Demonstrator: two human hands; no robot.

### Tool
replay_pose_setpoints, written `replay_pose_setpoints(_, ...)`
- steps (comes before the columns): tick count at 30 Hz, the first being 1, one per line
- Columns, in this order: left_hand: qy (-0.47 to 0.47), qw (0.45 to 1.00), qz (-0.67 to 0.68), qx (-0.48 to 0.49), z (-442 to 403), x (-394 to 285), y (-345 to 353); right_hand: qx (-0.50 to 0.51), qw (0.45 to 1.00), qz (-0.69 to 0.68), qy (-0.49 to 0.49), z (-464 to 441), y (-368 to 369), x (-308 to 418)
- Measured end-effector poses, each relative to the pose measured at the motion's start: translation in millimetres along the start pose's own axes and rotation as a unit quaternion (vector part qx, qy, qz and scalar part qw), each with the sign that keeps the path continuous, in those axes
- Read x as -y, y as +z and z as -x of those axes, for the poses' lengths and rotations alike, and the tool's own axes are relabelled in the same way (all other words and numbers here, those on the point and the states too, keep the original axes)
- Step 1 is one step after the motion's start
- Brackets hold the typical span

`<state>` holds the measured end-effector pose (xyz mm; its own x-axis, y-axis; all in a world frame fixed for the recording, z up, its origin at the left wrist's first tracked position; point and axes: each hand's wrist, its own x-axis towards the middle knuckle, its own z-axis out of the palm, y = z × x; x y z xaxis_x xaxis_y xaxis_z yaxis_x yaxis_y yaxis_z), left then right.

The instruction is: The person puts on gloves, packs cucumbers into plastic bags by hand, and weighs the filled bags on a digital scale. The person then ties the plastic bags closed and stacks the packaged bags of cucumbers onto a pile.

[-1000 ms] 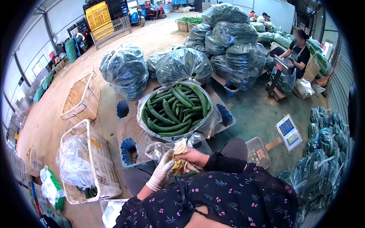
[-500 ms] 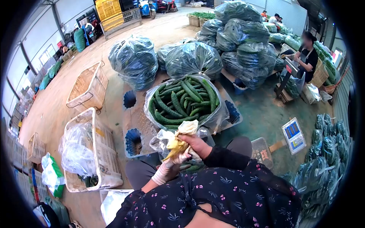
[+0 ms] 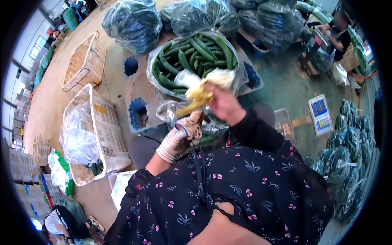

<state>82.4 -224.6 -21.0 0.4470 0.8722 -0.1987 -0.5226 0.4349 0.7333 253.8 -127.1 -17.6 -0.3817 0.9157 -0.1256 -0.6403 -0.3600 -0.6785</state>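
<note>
My right hand (image 3: pixel 225 107), bare and blurred by motion, is closed on a yellow-and-cream work glove (image 3: pixel 200 96) that hangs crumpled in front of the cucumbers. My left hand (image 3: pixel 189 127) wears a pale glove with a blue-edged cuff; it is just below and left of the right one. Its fingers are curled, and what they hold, if anything, is hidden. Beyond both hands stands an open clear plastic bag (image 3: pixel 152 75) full of long green cucumbers (image 3: pixel 185 61). More clear plastic (image 3: pixel 165 109) and a few cucumbers (image 3: pixel 209 139) lie between my knees.
Tied bags of cucumbers (image 3: pixel 132 26) stand behind the open one. To the left are a white crate (image 3: pixel 116 143) with plastic bags and another crate (image 3: pixel 85 63). A scale display (image 3: pixel 319 114) and bagged produce (image 3: pixel 343 163) lie right. A person (image 3: pixel 339 36) sits at far right.
My hands were together around the glove; the right has moved up and away with it, and the left is now apart below. The view has tilted down.
</note>
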Motion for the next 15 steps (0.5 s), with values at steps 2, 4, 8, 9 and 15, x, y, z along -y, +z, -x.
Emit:
replay_pose_setpoints(2, 0.037, 0.999, -0.008, -0.015, -2, -9, -11, 0.063, 0.994, -0.062, -0.063, 1, -11, 35)
replay_pose_setpoints(4, 0.106, 0.994, -0.017, -0.014, 1, -19, -34, 0.096, 0.987, -0.074, -0.110, 5, -29, 68)
replay_pose_setpoints(8, 0.086, 0.974, 0.152, -0.143, 27, -39, -68, 0.062, 0.990, -0.028, -0.120, 23, -71, 104)
replay_pose_setpoints(9, 0.093, 0.976, 0.153, -0.125, 29, -40, -78, 0.033, 0.991, -0.012, -0.127, 27, -77, 103)
replay_pose_setpoints(15, 0.117, 0.965, 0.219, -0.090, 24, -32, -79, 0.001, 1.000, 0.023, -0.008, 19, -115, 57)
